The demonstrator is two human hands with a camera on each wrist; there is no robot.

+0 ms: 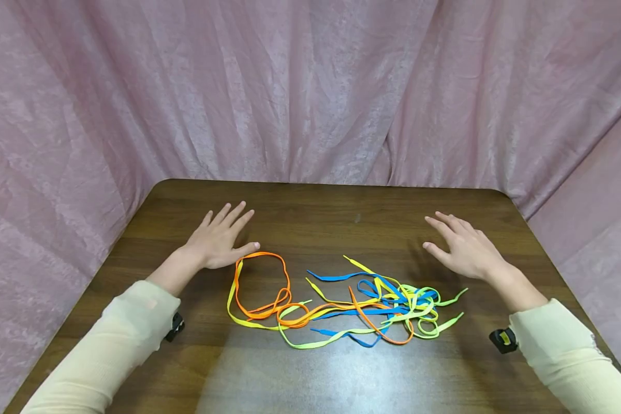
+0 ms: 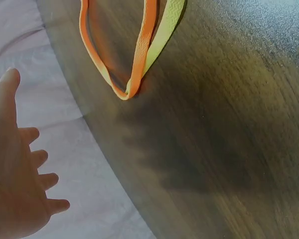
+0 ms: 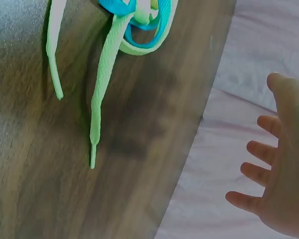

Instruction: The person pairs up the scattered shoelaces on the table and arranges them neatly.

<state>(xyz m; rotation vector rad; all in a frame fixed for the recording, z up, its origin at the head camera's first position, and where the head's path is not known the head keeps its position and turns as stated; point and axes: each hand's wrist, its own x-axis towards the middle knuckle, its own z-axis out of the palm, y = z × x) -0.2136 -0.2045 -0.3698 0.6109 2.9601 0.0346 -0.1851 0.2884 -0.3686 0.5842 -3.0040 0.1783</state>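
A loose tangle of flat shoelaces lies across the middle of the table. An orange shoelace (image 1: 289, 282) loops out at the left, with a yellow shoelace (image 1: 230, 303) beside it. Blue shoelace (image 1: 336, 278) and light green shoelace (image 1: 310, 346) cross in the heap at the right, their tipped ends pointing outward. My left hand (image 1: 218, 237), fingers spread, is over the table by the orange loop, holding nothing. Beyond the right end of the tangle my right hand (image 1: 466, 247) hovers with straight, parted fingers, also holding nothing. Both hands cast shadows on the wood in the wrist views.
The dark brown wooden table (image 1: 310, 210) has rounded far corners. Pink curtains (image 1: 300, 92) hang close behind it and along both sides. Glare lies on the near part of the tabletop. A small black device (image 1: 503, 340) is worn at the right wrist, another (image 1: 175, 327) at the left.
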